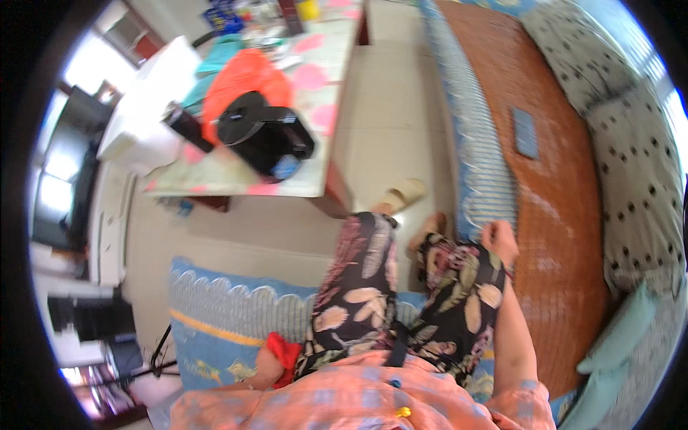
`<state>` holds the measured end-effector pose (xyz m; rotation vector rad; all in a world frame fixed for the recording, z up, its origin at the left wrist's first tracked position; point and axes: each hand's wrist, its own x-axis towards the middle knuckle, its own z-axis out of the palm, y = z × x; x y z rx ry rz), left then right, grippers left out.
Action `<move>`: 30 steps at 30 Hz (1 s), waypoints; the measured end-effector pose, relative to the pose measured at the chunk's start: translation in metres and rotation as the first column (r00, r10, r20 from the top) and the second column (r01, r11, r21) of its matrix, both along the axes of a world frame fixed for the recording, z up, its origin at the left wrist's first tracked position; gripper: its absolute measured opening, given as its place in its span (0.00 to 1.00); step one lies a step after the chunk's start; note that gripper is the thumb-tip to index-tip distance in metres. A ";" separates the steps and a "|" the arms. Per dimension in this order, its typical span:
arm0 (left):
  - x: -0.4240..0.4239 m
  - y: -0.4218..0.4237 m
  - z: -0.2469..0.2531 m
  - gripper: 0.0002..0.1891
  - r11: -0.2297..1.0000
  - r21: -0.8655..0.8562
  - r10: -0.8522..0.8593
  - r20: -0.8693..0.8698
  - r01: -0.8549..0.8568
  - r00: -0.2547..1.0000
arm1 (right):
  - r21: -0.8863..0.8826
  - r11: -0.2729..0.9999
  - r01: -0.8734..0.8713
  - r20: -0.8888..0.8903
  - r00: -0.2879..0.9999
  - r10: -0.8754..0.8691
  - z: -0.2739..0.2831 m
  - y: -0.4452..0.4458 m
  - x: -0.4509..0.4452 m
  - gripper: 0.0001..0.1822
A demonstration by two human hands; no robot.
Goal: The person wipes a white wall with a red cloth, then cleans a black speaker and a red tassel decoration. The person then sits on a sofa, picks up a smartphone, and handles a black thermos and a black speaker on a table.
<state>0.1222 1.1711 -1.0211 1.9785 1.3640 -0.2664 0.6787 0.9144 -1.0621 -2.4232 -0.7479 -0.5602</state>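
I sit on a sofa seat with a blue cover (215, 322), wearing dark floral trousers (371, 301). My right hand (500, 242) rests by my right knee at the edge of the long seat, its fingers curled; whether it holds anything cannot be told. My left hand (271, 368) lies low beside my left hip, against a bright red cloth (285, 357); the fingers are hidden, so its grip is unclear. In front on the left, a black electric appliance (269, 140) stands near the corner of the low table (312, 185), beside an orange-red plastic bag (252, 70) and a dark cylindrical container (188, 127).
A reddish-brown mat (559, 215) covers the seat on the right, with a flat grey-blue object (524, 133) on it and spotted cushions (639, 183) behind. A beige slipper (406, 194) is on the floor. A black tripod (158, 360) stands at lower left.
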 end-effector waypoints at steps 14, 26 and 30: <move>-0.002 0.006 -0.006 0.20 0.998 0.059 0.015 0.017 -0.016 1.000 | -0.014 0.999 0.049 0.055 0.997 -0.048 0.007 0.002 -0.006 0.09; 0.029 -0.005 -0.006 0.23 0.997 0.070 0.016 0.069 -0.021 0.997 | -0.004 0.996 0.094 -0.007 0.996 -0.094 0.017 0.001 -0.005 0.08; 0.026 -0.001 -0.009 0.23 0.998 0.070 -0.004 0.068 0.000 0.998 | 0.026 0.995 0.094 -0.022 0.995 -0.094 0.015 0.003 -0.007 0.08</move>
